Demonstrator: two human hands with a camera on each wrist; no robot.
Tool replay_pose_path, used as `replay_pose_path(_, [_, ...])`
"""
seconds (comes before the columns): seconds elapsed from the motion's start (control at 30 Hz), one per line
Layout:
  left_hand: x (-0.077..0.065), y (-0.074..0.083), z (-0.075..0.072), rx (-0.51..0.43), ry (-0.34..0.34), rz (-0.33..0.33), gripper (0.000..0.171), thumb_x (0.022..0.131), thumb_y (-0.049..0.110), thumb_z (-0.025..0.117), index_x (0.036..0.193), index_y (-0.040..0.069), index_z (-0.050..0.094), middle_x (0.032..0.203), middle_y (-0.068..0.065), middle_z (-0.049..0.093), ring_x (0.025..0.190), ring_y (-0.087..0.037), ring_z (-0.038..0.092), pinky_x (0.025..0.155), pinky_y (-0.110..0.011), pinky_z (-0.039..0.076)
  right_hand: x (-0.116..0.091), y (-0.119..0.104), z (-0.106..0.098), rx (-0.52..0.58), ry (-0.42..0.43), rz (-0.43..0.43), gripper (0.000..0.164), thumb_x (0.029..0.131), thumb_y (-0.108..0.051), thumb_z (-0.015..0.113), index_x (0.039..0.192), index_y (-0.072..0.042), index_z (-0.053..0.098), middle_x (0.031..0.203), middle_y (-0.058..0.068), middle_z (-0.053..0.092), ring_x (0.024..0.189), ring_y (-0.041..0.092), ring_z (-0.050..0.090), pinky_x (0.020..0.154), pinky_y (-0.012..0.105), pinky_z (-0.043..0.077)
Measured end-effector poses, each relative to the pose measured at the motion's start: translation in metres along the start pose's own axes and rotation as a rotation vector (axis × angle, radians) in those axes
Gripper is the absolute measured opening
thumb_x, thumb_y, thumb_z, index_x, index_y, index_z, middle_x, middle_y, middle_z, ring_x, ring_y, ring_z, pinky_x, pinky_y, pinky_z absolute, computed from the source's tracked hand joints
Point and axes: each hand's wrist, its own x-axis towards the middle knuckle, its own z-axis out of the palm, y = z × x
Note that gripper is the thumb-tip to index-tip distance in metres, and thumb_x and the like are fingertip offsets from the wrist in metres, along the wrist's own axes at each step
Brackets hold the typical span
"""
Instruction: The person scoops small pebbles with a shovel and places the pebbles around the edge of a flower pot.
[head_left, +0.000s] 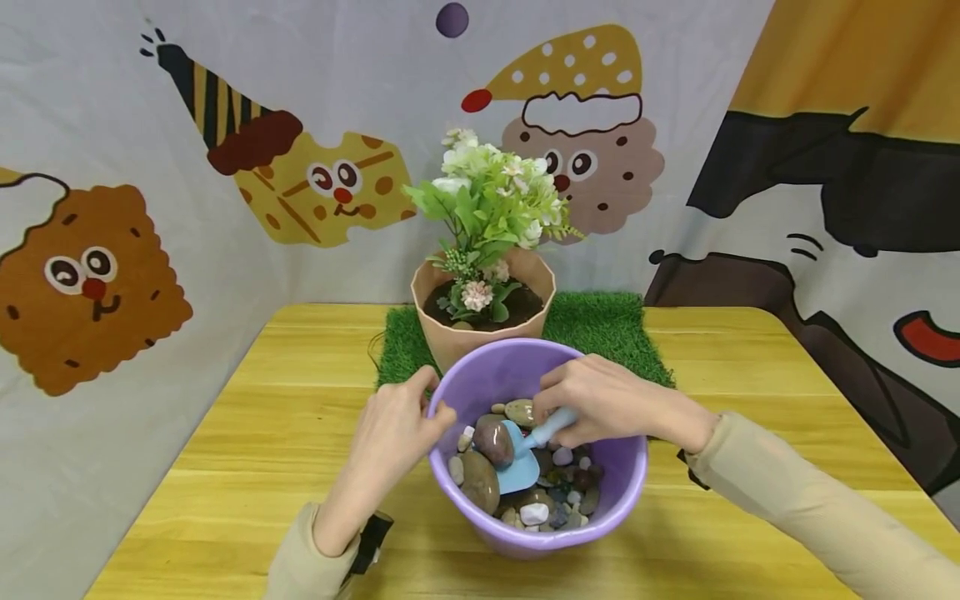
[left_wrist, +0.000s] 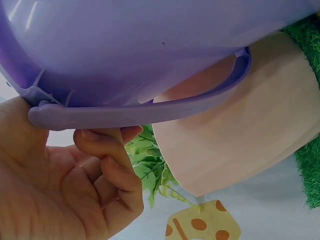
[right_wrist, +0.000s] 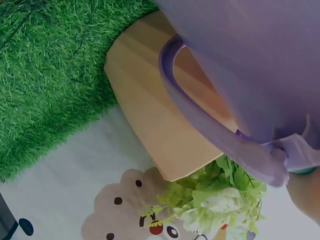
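A purple bucket point(head_left: 628, 487) stands on the wooden table, holding river stones point(head_left: 480, 483) and smaller pebbles. My right hand point(head_left: 603, 396) reaches over its right side and grips the handle of a light blue toy shovel point(head_left: 522, 475). The shovel's blade tilts down among the stones, against a large brown stone point(head_left: 493, 442). At the left rim my left hand point(head_left: 390, 429) holds the bucket's edge, thumb over the rim. In the left wrist view, its curled fingers point(left_wrist: 107, 145) lie just below the bucket's purple handle point(left_wrist: 150, 114). The right wrist view shows only a sliver of the right hand point(right_wrist: 306, 195).
Right behind the bucket is a peach flowerpot point(head_left: 435, 333) with an artificial plant point(head_left: 487, 200) of white flowers and green leaves. It stands on a green turf mat point(head_left: 615, 333). A cartoon-printed cloth point(head_left: 337, 50) hangs behind the wooden table point(head_left: 300, 375).
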Motion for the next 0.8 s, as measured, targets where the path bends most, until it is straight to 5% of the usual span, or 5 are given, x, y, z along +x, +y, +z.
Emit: replay_pose_path(0.8, [-0.001,-0.001,0.000,0.000,-0.001,-0.012,0.010,0.072,0.017,0.066,0.077,0.015,0.057,0.051,0.002,0.049,0.044,-0.012,0.043,0.040,-0.024,0.032,-0.023,0.015,-0.027,0.043,0.118,0.083,0.018,0.067,-0.017,0.077,0.082,-0.024,0.068,0.074,-0.013,0.062,0.058,-0.007,0.046,0.051,0.013,0.039])
